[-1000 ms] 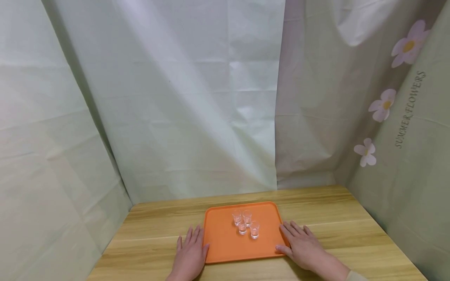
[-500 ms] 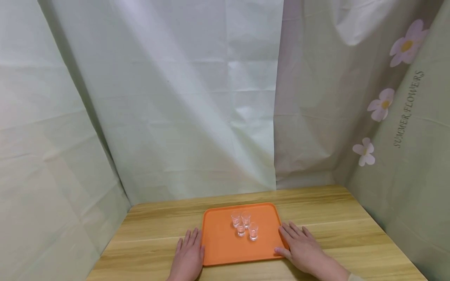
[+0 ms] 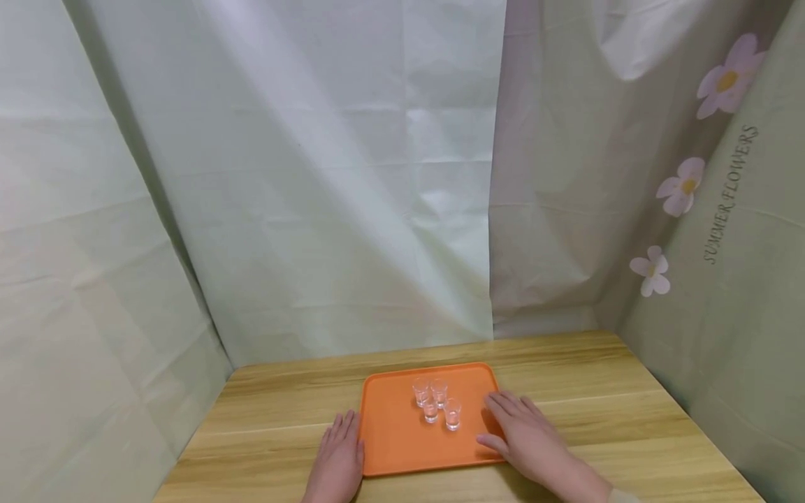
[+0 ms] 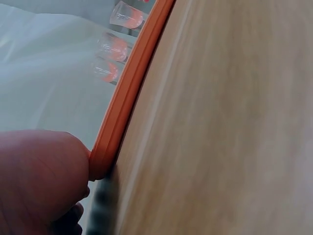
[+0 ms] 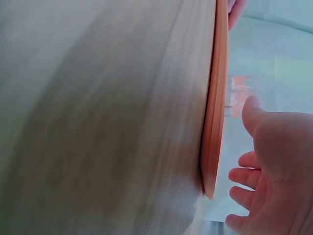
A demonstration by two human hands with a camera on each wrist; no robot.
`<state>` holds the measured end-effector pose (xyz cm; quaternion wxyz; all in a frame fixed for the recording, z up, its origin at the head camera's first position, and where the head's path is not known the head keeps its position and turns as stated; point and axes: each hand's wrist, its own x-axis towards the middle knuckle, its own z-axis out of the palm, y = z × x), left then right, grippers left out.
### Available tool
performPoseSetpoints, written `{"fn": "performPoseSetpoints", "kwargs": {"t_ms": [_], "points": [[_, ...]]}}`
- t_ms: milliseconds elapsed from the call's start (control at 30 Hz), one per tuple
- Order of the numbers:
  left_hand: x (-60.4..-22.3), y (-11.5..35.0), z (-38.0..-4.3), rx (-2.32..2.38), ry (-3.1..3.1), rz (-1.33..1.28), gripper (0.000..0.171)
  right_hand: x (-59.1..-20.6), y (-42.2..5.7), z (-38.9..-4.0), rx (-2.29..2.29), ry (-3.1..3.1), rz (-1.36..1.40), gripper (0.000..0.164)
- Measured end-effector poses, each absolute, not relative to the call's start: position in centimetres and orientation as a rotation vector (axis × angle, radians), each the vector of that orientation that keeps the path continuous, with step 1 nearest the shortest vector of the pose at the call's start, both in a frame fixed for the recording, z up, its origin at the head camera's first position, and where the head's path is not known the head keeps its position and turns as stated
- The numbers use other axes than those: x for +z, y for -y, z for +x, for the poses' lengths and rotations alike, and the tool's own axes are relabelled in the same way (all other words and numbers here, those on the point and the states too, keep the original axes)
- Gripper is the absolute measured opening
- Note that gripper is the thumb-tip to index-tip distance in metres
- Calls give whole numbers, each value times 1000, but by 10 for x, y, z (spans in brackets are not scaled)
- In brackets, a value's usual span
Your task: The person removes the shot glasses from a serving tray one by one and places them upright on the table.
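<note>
An orange tray (image 3: 395, 448) lies on the wooden table (image 3: 264, 426). Several small clear shot glasses (image 3: 452, 416) stand in a cluster a little right of its middle, towards the back. Along the tray's left side rests my left hand (image 3: 335, 457), fingers straight and pointing forward, right at the rim. My right hand (image 3: 527, 436) reaches over the tray's right edge, holding nothing, its thumb apart from the fingers. In the right wrist view the thumb and fingers (image 5: 242, 197) are raised above the tray's side, spread loosely. Shot glasses (image 4: 128, 17) also show past the rim in the left wrist view.
Pale green cloth (image 3: 352, 209) hangs behind the table and down both sides. White flowers and lettering are printed on the right-hand cloth (image 3: 729, 335). Bare tabletop (image 3: 635, 419) extends on both sides of the tray.
My right hand has lifted from the tray's right edge and shifted left, in over the tray. The left hand's thumb has drawn back beside the rim. The glasses keep their places on the tray.
</note>
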<state>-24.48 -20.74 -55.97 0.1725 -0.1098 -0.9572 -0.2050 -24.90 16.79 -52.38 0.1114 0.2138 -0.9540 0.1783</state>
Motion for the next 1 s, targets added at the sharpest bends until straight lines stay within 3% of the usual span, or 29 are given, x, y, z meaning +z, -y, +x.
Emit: {"fn": "performPoseSetpoints", "kwargs": {"t_ms": [267,1000], "points": [[-561,208,-244,-614,2716,-285,47,-521,-151,-255,669,2723,640,67],[-569,209,-249,-634,2714,-276,48,-520,-130,-272,1349,2693,536,68]]}}
